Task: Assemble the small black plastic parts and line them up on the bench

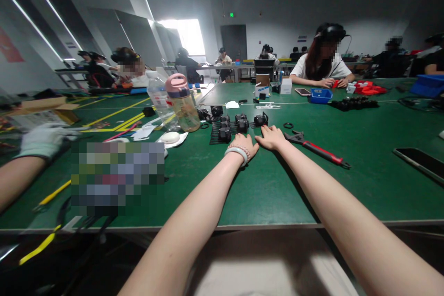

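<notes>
Both hands reach forward over the green table. My left hand [244, 144], with a beaded bracelet and a pale bangle at the wrist, rests with fingers spread at the near side of a group of black parts [225, 128]. Just right of it, my right hand [271, 137] lies with fingers apart, its fingertips by a separate black part [260, 119]. Neither hand holds anything that I can see. A black ring [288, 125] and an adjustable wrench [319, 149] with red and black handle lie to the right of my right hand.
Left of the parts stand a pink-lidded bottle [185, 106] and a clear bottle [160, 101]. A co-worker's gloved hand [43, 141] is at far left. A phone [425, 163] lies right; a blue tray [320, 95] sits farther back, before a seated person [324, 62].
</notes>
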Action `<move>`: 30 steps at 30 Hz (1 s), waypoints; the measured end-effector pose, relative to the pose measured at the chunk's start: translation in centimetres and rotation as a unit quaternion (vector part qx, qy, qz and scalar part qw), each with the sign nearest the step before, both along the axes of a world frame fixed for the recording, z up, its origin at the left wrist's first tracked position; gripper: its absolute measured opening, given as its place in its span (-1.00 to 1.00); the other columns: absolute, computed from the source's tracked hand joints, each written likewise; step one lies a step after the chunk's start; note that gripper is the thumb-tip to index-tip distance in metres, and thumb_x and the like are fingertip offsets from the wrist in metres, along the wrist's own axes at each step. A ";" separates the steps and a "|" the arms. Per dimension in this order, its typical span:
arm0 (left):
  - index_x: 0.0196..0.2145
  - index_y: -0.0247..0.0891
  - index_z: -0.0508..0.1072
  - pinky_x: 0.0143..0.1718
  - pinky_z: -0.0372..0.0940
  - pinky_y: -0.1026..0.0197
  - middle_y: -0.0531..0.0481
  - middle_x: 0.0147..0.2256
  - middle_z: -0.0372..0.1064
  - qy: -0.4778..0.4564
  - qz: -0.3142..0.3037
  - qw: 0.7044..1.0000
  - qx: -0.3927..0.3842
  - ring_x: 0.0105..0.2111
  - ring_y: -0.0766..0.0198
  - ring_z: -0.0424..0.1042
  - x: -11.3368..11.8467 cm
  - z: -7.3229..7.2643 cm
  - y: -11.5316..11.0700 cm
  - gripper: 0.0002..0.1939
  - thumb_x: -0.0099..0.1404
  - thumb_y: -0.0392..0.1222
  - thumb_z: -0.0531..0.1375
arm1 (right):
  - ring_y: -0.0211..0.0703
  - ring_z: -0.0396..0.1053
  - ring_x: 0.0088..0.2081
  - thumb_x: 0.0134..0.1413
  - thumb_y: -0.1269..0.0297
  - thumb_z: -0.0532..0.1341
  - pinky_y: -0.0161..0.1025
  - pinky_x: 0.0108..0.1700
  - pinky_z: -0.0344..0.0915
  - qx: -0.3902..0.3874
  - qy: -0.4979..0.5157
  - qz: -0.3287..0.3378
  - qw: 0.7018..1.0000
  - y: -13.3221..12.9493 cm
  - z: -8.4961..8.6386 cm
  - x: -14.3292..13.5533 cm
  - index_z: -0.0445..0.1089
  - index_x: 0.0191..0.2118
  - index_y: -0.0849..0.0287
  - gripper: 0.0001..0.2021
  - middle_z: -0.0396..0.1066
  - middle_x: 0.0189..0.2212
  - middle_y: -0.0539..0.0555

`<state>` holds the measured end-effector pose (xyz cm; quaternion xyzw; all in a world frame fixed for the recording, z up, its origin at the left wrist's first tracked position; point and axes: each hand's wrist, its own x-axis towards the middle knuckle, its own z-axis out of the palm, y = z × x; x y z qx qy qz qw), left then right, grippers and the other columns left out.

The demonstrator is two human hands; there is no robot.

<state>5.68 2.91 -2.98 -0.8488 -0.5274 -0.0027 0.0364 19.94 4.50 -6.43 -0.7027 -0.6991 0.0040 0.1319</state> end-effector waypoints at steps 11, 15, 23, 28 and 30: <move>-0.01 -0.42 0.13 -0.04 0.07 0.02 -0.35 -0.05 0.15 0.000 -0.001 1.000 0.008 -0.01 -0.02 0.13 0.0 0.0 0.0 -0.39 0.14 0.12 -0.14 | 0.14 -0.01 0.04 -0.02 -0.15 -0.18 -0.02 -0.03 -0.02 0.025 -0.006 0.000 1.000 -0.1 0.2 -0.2 0.10 0.03 0.27 -0.35 0.04 0.09 0.19; -0.02 -0.40 0.14 -0.05 0.07 0.03 -0.34 -0.05 0.15 -0.001 -0.004 1.000 0.010 -0.01 -0.01 0.13 -0.1 0.0 0.0 -0.40 0.15 0.12 -0.15 | 0.13 -0.01 0.05 -0.01 -0.12 -0.15 -0.03 -0.03 -0.01 0.019 -0.011 -0.004 1.000 -0.3 0.6 -0.5 0.09 0.04 0.30 -0.36 0.05 0.08 0.21; -0.08 -0.40 0.22 -0.09 0.11 0.04 -0.32 -0.10 0.20 -0.007 -0.004 1.000 0.028 -0.05 -0.01 0.16 -0.1 -0.1 0.2 -0.41 0.14 0.14 -0.16 | 0.08 0.13 -0.01 -0.04 -0.04 -0.04 -0.14 -0.04 0.06 -0.015 -0.054 0.022 0.998 -1.4 2.4 -0.5 0.23 -0.05 0.32 -0.44 0.24 -0.05 0.24; -0.13 -0.38 0.26 -0.14 0.16 0.05 -0.29 -0.13 0.22 -0.014 -0.003 0.999 0.044 -0.08 -0.01 0.19 -0.1 0.0 0.1 -0.44 0.12 0.14 -0.11 | 0.01 0.30 -0.17 -0.09 0.06 0.04 -0.24 -0.18 0.18 -0.039 -0.063 0.041 0.996 -2.1 3.8 0.2 0.38 -0.22 0.27 -0.59 0.40 -0.25 0.22; -0.15 -0.39 0.26 -0.16 0.18 0.05 -0.28 -0.13 0.22 -0.028 0.002 0.998 0.062 -0.10 -0.01 0.20 0.0 0.2 0.1 -0.46 0.11 0.12 -0.09 | -0.04 0.34 -0.23 -0.10 0.11 0.05 -0.29 -0.25 0.19 -0.044 -0.066 0.051 0.996 -2.4 4.3 0.3 0.41 -0.27 0.24 -0.64 0.42 -0.30 0.19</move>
